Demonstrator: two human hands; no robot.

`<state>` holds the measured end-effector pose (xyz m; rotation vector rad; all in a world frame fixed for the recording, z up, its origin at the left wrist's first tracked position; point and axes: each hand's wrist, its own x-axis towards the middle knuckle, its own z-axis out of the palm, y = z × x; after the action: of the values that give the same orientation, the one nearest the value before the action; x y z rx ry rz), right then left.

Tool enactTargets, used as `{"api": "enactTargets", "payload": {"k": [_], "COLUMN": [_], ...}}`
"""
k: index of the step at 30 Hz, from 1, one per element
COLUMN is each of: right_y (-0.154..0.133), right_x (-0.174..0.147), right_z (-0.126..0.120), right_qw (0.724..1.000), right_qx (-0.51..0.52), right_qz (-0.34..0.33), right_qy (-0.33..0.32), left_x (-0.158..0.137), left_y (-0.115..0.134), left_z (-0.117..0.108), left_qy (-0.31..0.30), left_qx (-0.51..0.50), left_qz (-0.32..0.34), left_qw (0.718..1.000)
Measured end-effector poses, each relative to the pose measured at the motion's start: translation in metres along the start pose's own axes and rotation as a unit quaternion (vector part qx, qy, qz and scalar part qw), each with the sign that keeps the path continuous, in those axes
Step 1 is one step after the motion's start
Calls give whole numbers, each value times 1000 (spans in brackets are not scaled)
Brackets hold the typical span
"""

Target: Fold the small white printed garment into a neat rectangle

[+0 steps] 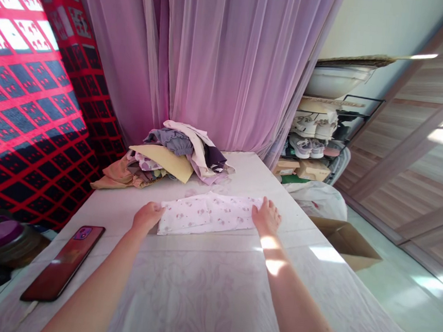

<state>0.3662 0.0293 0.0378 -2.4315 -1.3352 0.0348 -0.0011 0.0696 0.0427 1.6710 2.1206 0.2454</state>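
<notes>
A folded white garment with a small reddish print (209, 214) lies flat as a long strip on the table (196, 282). My left hand (147, 217) pinches its left end between thumb and fingers. At the opposite end, my right hand (267, 217) grips the right edge, thumb on top and fingers curled over the far side. What kind of garment it is, I cannot make out. Behind it sits a heap of crumpled clothes (171, 156) in yellow, blue-grey, tan, white and dark purple.
A red phone (64, 262) with a cable lies at the left. Purple curtains (230, 63) hang behind the table. On the right stand a shoe rack (315, 112), a cardboard box (349, 241) and a wooden wardrobe (412, 151). A purple-lidded jar (1, 242) stands lower left.
</notes>
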Motion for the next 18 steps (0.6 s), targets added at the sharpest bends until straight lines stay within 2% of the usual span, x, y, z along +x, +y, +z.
{"api": "enactTargets", "payload": {"k": [2,4,7,10,14,18], "right_y": [13,21,22,13,-10,-31], "right_x": [10,18,26,31,28,11], "right_z": [-6,-10,-12,-12,-5,13], "right_qw": [997,992,988,990,992,986], "right_qx": [1,8,22,39,84,123], "right_qz": [50,62,53,29,-14,-43], "right_qy": [-64,-113,-145,-129,-96,-108], "left_x": [2,2,-4,-10,-8,-4], "left_y": [1,6,17,21,-2,-40], "left_z": [-3,-1,6,7,-10,-26], "left_qy": [-26,-32,16,72,115,135], "left_qx": [1,-1,-1,-2,5,17], "left_qz": [-2,0,3,-8,-42,-69], "left_qw": [1000,999,1000,997,992,988]}}
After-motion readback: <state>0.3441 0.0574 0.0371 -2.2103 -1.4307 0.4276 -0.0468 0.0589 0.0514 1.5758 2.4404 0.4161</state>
